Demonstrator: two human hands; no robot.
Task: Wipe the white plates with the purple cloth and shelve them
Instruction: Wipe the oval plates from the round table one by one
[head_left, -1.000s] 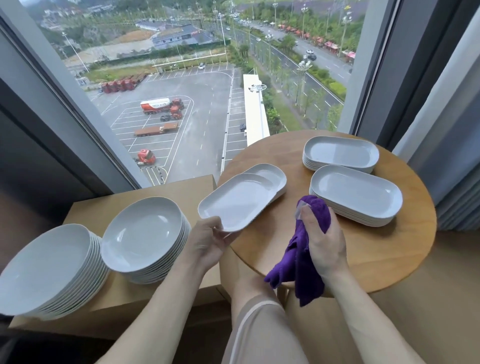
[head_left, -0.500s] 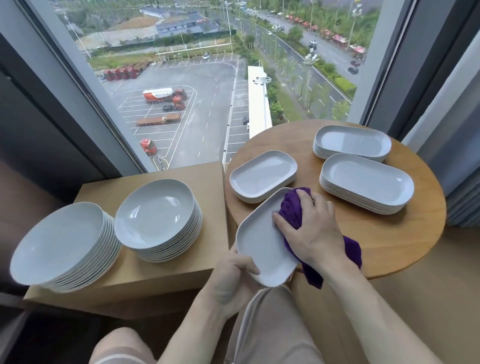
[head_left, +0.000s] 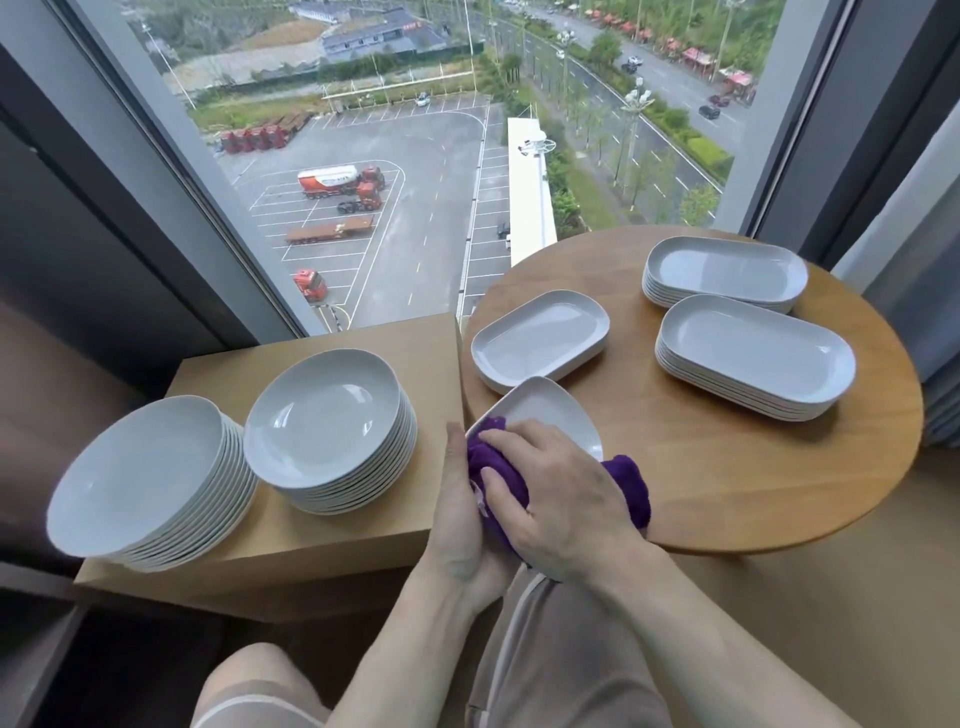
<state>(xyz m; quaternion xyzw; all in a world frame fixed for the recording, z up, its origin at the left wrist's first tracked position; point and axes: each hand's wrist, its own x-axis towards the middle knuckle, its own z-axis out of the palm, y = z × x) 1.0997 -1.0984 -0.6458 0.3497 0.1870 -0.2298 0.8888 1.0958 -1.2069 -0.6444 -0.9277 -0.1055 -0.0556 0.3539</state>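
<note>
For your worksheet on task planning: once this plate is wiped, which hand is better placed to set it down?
The left hand: it already holds the plate from below, while the right hand is pressing the purple cloth onto it.

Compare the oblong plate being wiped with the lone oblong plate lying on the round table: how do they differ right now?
The plate being wiped is held tilted off the table in the left hand; the lone plate lies flat on the round table.
The held plate is largely hidden by the purple cloth under the right hand; the lone plate is bare and fully visible.
Both are white, oblong, with rounded corners.
</note>
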